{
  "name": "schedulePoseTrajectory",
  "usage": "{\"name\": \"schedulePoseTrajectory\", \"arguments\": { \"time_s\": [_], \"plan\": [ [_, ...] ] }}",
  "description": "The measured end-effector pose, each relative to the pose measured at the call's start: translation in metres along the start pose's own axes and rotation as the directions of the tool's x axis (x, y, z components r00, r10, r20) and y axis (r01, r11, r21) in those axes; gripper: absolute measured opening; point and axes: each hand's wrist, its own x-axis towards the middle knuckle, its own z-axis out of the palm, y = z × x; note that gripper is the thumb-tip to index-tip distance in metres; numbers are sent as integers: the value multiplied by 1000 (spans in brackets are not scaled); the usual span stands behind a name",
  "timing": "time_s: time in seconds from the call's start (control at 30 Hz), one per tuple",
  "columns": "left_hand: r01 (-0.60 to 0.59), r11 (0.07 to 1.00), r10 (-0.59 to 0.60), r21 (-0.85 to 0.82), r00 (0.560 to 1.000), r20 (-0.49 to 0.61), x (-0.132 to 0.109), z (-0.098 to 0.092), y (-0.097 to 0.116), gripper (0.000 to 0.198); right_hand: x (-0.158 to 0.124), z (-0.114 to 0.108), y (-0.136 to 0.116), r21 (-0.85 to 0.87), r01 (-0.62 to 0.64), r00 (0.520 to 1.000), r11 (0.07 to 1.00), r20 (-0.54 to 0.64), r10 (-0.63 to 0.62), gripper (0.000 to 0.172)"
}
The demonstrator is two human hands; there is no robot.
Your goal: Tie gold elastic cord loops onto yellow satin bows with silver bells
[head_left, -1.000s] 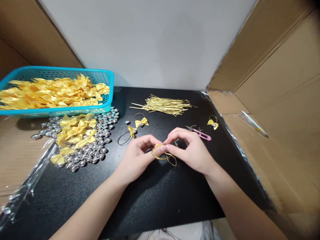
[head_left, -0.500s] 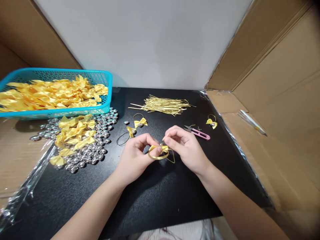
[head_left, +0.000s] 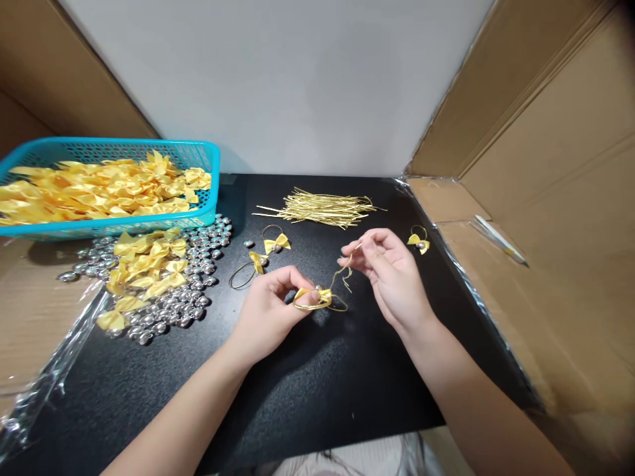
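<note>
Over the black table, my left hand is closed, pinching a yellow ribbon bow between thumb and fingers. A loop of gold cord hangs at the bow, and a small silver bead shows partly behind it. To the right, my right hand pinches the free end of the gold cord, which runs slanting up from the bow. Beyond my left hand lie two bows with beads and cord loops, the nearer bow and the farther bow.
A blue basket of yellow bows stands at the left, with silver beads and loose bows before it. Gold cords lie at the back. At the right are another looped bow and white tweezers on cardboard.
My right hand has moved right and away from the bow, drawing the cord out between the hands. It now covers where the pink thread snips lay. My left hand has stayed nearly still.
</note>
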Motion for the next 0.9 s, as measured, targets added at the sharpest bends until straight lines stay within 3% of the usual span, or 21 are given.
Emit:
{"name": "schedulePoseTrajectory", "arguments": {
  "time_s": [0.17, 0.43, 0.6, 0.8, 0.9],
  "plan": [
    [-21, 999, 20, 32, 1000, 12, 0, 0, 0, 16, 5, -10, -6, 31, 74, 992, 997, -108, -71, 22],
    [-21, 995, 22, 96, 1000, -9, 0, 2, 4, 16, -2, -1, -6, -37, 46, 999, 998, 1, -46, 24],
    [41, 999, -38, 33, 996, -83, 2, 2, 7, 18, -2, -1, -12, 2, 50, 999, 999, -7, -50, 25],
    [125, 982, -163, -142, 940, -301, 11, -4, -5, 14, 2, -23, -53, 246, 244, 959, 938, -203, -196, 16],
    [130, 978, -178, -162, 925, -335, 14, -5, -9, 12, -3, -33, -78, 217, 310, 938, 926, -230, -260, 17]
  ]
}}
